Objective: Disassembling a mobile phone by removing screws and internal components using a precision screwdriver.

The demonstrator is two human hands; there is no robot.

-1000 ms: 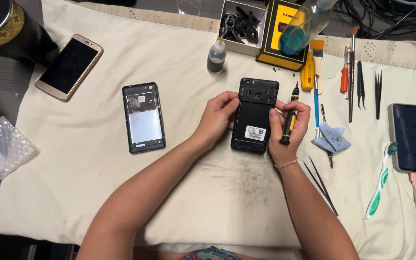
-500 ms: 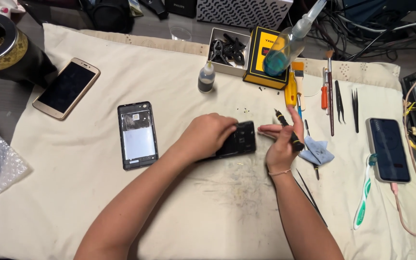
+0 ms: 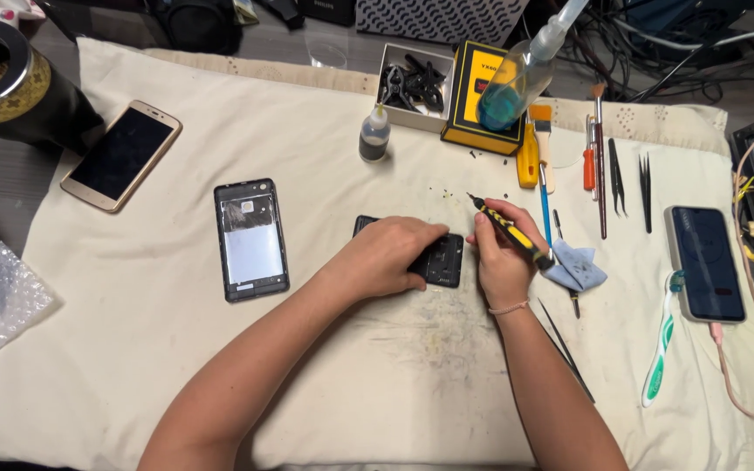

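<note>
Black opened phone body (image 3: pixel 440 259) lies crosswise near centre of the cream cloth (image 3: pixel 325 384), mostly covered by the left hand (image 3: pixel 390 255), which presses flat on it, fingers curled over the far edge. Right hand (image 3: pixel 501 257), at 3 o'clock of the phone and just beside it, pinches a yellow-and-black screwdriver (image 3: pixel 512 232), tip pointing to 10 o'clock, clear of the phone. Detached back cover (image 3: pixel 250 240) lies at 9 o'clock, well apart.

Left hand (image 3: pixel 390 255) pins phone (image 3: pixel 434 259); right hand (image 3: pixel 501 262) grips screwdriver (image 3: pixel 510 231).
</note>
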